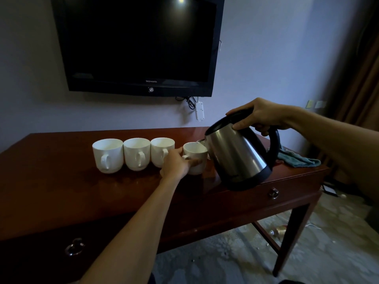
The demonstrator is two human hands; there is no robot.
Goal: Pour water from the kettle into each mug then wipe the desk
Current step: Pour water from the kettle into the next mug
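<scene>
Four mugs | left hand (176, 163) grips rightmost mug (196, 156) | right hand (258, 117) grips tilted kettle (238, 152)

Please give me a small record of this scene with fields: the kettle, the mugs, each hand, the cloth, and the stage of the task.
kettle: steel kettle, tilted, spout over the rightmost mug
mugs: four white mugs in a row on the desk; three left mugs untouched
right hand: right hand grips the kettle handle
left hand: left hand holds the rightmost mug
cloth: teal cloth on the desk's right end
stage: pouring; wiping not yet done
</scene>
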